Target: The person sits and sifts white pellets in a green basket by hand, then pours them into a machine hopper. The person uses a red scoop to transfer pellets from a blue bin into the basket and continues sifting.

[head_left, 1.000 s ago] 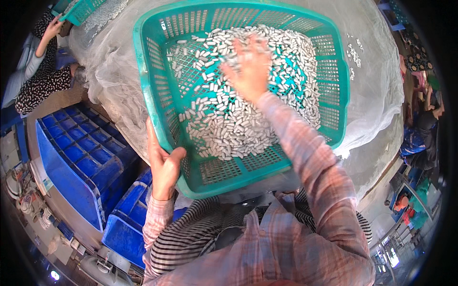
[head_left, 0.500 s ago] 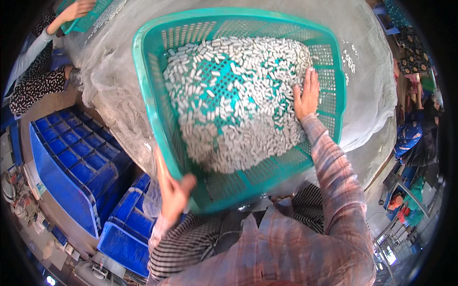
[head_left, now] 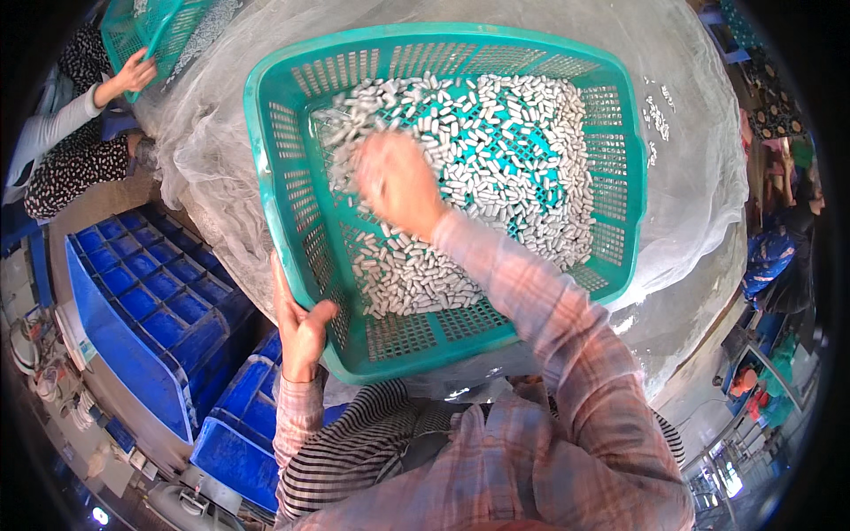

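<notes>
Hundreds of small white pellets [head_left: 496, 177] lay in a teal basket [head_left: 283, 203] held over a counter [head_left: 699, 177] draped in white netting [head_left: 212, 150]. The left hand [head_left: 299, 329] was clamped on the basket's near-left corner, thumb inside the rim and fingers below, holding it tilted toward the person. The right hand [head_left: 394, 181] was down among the pellets at the left of the heap; it was blurred, so how far its fingers were spread could not be told, and it did not appear to grip anything. The pellets covered most of the perforated floor, thickest along the near side, with bare teal mesh showing at the near edge.

Judging from the picture, the sorting would go best with the palm kept flat and light, sweeping the pellets thin so each one showed, while the left hand kept the basket steady and not tipped so far that the heap slid over the near rim. Sweeps toward the high far wall looked safer than sweeps toward the low corner.

To the left, below the counter, stood blue trays [head_left: 142, 301] with many compartments. At the upper left, another person's hand [head_left: 137, 71] rested on a 2nd teal basket [head_left: 146, 26].
</notes>
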A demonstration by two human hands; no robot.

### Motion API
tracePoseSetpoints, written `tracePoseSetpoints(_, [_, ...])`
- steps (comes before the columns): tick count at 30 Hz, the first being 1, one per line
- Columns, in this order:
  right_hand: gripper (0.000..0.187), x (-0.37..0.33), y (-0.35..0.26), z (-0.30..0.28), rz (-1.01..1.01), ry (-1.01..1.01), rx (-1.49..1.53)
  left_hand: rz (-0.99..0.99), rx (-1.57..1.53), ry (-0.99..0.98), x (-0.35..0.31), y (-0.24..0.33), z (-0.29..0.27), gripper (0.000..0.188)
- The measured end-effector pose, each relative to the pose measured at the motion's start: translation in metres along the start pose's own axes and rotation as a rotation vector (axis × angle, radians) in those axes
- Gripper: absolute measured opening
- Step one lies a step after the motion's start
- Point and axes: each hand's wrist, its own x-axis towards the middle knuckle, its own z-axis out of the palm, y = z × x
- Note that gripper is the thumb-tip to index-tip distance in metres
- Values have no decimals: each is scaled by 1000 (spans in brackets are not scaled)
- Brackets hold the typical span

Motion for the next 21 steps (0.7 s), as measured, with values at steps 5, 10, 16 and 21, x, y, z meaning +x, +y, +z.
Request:
tracePoseSetpoints(5, [38,-113,-23,-57,-205,-559,55,-78,51,-82,0,6,-5,94])
tracePoseSetpoints(10, [62,-139,69,-173,265,-371,-655,-12,68,-82,-3,9,0,94])
tracePoseSetpoints(16, [71,-35,65,-70,297,-19,-513,6,-39,-127,5,15,8,94])
tracePoseSetpoints(21, [61,-47,-51,-6,-1,-406,-337,15,25,-115,6,14,10,94])
